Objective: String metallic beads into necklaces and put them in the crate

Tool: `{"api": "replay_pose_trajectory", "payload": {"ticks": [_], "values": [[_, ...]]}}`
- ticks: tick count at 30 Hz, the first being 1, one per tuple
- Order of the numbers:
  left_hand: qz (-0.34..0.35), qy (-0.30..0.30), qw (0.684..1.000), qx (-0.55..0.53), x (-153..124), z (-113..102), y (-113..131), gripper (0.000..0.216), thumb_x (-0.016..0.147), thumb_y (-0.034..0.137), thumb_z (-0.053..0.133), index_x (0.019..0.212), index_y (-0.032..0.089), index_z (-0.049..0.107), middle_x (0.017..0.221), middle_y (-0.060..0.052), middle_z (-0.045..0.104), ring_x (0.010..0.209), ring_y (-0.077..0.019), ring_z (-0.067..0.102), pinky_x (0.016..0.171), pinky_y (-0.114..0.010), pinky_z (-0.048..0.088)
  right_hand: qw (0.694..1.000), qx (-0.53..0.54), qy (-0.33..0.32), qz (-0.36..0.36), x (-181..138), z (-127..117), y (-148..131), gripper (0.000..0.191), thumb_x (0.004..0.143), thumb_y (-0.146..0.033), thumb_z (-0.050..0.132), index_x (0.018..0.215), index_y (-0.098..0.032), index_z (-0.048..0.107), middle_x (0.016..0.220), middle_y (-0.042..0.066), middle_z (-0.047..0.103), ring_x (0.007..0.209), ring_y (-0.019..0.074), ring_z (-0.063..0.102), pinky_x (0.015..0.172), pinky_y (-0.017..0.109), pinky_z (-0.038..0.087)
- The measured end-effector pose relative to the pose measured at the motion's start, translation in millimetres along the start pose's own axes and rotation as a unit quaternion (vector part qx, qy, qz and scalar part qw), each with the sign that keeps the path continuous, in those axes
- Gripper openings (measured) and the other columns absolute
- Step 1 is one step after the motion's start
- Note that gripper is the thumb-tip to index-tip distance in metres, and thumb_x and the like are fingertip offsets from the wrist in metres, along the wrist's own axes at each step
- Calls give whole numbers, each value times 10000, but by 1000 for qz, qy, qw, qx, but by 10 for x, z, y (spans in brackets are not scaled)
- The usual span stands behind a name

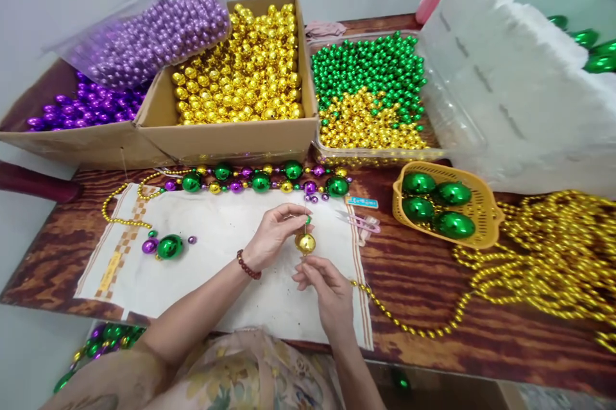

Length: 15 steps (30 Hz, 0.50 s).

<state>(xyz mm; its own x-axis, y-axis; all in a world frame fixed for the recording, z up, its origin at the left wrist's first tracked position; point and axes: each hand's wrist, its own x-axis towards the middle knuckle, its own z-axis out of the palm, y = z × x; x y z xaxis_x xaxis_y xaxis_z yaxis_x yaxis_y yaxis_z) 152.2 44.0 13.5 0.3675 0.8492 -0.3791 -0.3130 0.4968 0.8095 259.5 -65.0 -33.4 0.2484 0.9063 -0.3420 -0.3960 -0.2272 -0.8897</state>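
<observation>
My left hand [279, 233], with a dark red bead bracelet at its wrist, pinches a small green bead [308, 220] over the white cloth [212, 281]. A thin strand seems to run up from the bead. Just below it hangs a shiny gold ball [305, 243]. My right hand [327, 288] is closed right under the ball, fingertips pressed together; what they hold is hidden. From beside that hand a gold bead chain [414, 330] curves to the right. Along the cloth's far edge lies a strung garland [260, 181] of green, purple and gold balls.
Behind stand a box of gold balls [240, 89], purple balls [91, 105] under a bag of lilac beads [158, 38], and a tub of green and gold beads [370, 83]. Rightward are pink scissors [366, 224], a yellow basket [488, 211], gold chains [553, 256] and a foam box [505, 76].
</observation>
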Motion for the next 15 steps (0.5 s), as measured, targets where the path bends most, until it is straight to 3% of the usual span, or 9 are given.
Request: {"api": "replay_pose_trajectory", "payload": {"ticks": [5,9,12,15], "values": [[15,-52,992,110,-52,-42,-72,280,728,343,811,906,147,721,866,-57,706,776,-142,639,736,-255,491,999,22,39,-5,31,-102,133,231,756,-383,756,780,-166,682,703,41,698,573,152,644,489,229,473],[42,-78,975,203,9,-139,-78,295,812,401,729,977,157,723,986,-88,717,915,-185,654,851,-301,509,999,12,33,-14,30,-214,193,244,769,-401,738,762,-166,674,658,29,676,532,126,583,484,219,444],[145,-9,953,266,142,-185,69,279,874,402,658,1030,176,704,1013,-82,708,957,-193,657,896,-326,509,999,-2,35,-22,10,-307,195,263,775,-421,730,750,-167,666,631,29,663,517,127,559,485,225,438],[323,51,876,354,283,-137,445,238,917,348,608,1083,197,687,1000,-70,697,924,-174,654,861,-315,512,999,-26,29,-34,19,-381,171,273,797,-438,712,750,-173,665,587,20,633,520,134,553,505,233,448]]}}
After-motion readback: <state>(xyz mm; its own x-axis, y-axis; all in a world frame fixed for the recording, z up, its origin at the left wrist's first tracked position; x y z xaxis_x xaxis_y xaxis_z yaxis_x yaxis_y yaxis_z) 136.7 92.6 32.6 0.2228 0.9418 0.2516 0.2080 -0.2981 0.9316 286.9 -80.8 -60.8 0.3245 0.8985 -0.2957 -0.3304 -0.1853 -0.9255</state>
